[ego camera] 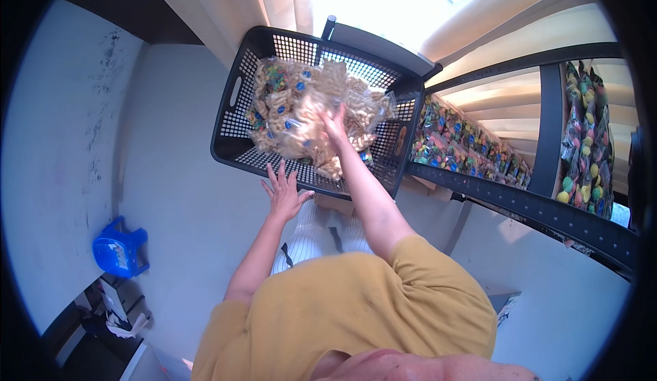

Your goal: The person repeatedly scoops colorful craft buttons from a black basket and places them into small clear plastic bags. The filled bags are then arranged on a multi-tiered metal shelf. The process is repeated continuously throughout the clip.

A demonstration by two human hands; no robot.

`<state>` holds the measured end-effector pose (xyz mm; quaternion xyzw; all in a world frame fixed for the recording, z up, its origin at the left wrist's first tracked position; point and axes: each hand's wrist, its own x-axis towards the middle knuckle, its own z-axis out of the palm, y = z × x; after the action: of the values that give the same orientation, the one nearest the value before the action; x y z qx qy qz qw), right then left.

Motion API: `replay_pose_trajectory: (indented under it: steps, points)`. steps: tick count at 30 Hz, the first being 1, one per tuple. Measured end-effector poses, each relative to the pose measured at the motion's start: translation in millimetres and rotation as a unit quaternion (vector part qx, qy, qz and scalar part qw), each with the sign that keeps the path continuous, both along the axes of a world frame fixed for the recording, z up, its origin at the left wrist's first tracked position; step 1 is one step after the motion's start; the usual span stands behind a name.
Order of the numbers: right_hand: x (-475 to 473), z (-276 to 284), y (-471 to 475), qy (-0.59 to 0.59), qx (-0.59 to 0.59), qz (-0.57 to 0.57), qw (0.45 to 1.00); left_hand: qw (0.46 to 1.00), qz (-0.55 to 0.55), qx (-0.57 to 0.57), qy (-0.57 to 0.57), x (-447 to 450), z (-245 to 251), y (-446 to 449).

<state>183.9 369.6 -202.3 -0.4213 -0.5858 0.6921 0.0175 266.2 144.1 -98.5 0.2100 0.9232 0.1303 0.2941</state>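
A black plastic basket (321, 186) with mesh sides stands before me, holding a heap of clear bags of pale snacks (277, 98), some with round blue stickers. A few bags among them have colourful contents. My right hand (334, 124) reaches into the basket over the heap, against a blurred clear bag; whether its fingers grip that bag cannot be told. My left hand (283, 192) is spread at the basket's near rim, its fingertips at the rim, with nothing held.
A dark metal rack (493, 191) at the right holds rows of bags with colourful sweets (462, 139). Pale curtains (513, 11) hang behind. A blue plastic stool (120, 247) stands on the left, near a dark piece of furniture with things on it.
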Motion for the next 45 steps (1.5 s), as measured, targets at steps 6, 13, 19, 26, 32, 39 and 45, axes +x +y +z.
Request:
replay_pose_trajectory:
  steps: [6, 13, 19, 26, 32, 39, 45]
  points:
    - [-5, 32, -24, -0.013, 0.199, 0.265, 0.944, 1.000, -0.018, -0.003, 0.005, -2, 0, -2]
    - [62, -31, -65, -0.151, 0.377, 0.547, 0.732, 1.000, -0.012, 0.014, 0.004, -1, 0, -3]
    - [52, -58, -67, -0.170, 0.436, 0.590, 0.658, 1.000, -0.005, 0.018, -0.015, -4, 1, -1]
    - [65, -17, -52, -0.121, 0.361, 0.477, 0.792, 1.000, -0.002, 0.014, -0.014, -2, 5, -1]
    - [102, 59, 13, -0.008, -0.077, 0.311, 0.947, 0.998, 0.021, 0.015, -0.051, -7, 13, 4]
    - [168, 130, 30, 0.119, -0.226, 0.192, 0.948, 0.888, 0.213, 0.355, -0.201, 11, 31, 49]
    - [211, 125, 44, 0.010, -0.145, 0.269, 0.952, 0.725, 0.376, 0.447, -0.365, 48, 55, 75]
